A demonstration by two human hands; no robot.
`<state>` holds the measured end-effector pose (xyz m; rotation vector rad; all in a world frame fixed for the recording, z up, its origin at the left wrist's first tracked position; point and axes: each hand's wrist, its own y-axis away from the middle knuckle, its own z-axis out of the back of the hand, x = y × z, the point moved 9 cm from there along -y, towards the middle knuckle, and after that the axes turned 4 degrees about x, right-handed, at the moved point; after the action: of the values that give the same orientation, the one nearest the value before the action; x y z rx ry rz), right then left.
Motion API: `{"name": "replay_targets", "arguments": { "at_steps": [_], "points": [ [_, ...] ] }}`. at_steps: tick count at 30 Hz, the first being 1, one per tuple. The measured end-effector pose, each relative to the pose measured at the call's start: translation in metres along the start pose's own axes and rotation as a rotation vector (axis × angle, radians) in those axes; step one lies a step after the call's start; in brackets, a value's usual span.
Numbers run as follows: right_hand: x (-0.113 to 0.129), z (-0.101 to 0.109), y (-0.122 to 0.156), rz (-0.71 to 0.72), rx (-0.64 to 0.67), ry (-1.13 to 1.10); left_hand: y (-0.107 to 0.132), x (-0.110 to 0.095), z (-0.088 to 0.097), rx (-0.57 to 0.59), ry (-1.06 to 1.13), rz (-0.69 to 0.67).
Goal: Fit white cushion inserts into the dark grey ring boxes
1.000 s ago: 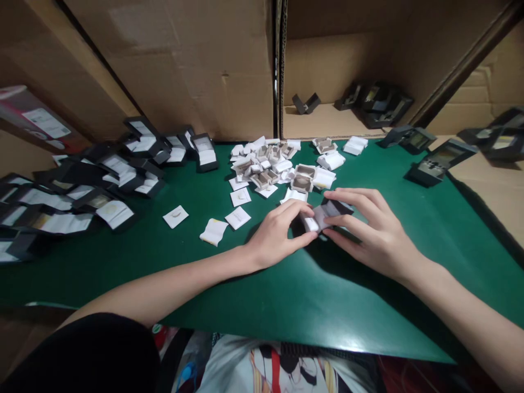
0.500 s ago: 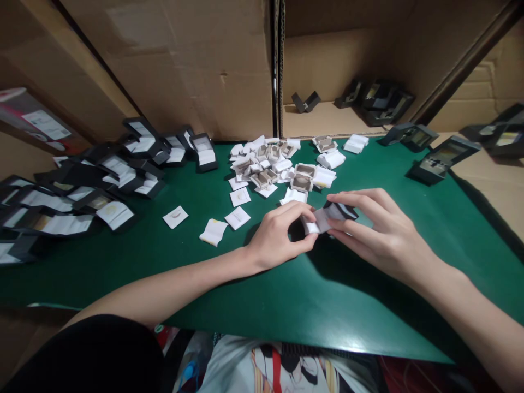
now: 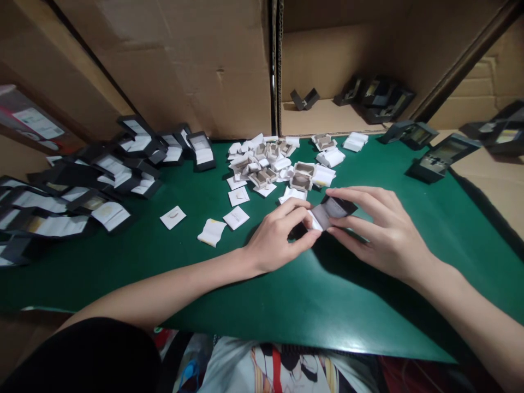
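Between my hands a small dark jewelry box [image 3: 322, 216] stands open above the green table, its pale grey lining showing. My left hand [image 3: 279, 233] is closed on its left side, thumb and fingertips at a white part inside; whether that is a loose insert I cannot tell. My right hand [image 3: 382, 232] grips the box from the right, fingers along the raised lid and thumb below. The box's underside is hidden. Just behind it lies a pile of white and grey box inserts [image 3: 262, 169]. To the left are a white card [image 3: 236, 218] and a curled white insert [image 3: 212, 232].
Many open dark boxes with white linings [image 3: 110, 215] crowd the table's left side. More dark boxes [image 3: 436, 161] stand at the right, and others [image 3: 382, 101] sit inside a cardboard carton [image 3: 323, 60] at the back. Cardboard walls [image 3: 196, 71] border the green table [image 3: 339, 311].
My left fingers have moved slightly further into the open box, over the white part. The right hand keeps its hold, and the view has shifted a little.
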<state>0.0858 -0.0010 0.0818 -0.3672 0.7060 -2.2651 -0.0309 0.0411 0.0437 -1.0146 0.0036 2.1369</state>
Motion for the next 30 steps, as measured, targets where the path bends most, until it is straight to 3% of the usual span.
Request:
{"name": "replay_targets", "arguments": {
  "at_steps": [9, 22, 26, 30],
  "points": [
    [-0.007, 0.000, -0.001, -0.048, -0.020, -0.088, 0.000, -0.014, 0.003, -0.018, -0.149, -0.310],
    [-0.007, -0.005, 0.003, -0.066, -0.022, -0.136, -0.007, -0.012, 0.009, 0.086, -0.084, -0.222],
    [-0.004, -0.004, 0.001, -0.055, -0.029, -0.127, -0.008, -0.014, 0.006, 0.138, -0.167, -0.305],
    [0.000, -0.004, 0.001, -0.028, -0.024, -0.122, -0.004, -0.018, 0.001, 0.116, -0.341, -0.428]
  ]
}}
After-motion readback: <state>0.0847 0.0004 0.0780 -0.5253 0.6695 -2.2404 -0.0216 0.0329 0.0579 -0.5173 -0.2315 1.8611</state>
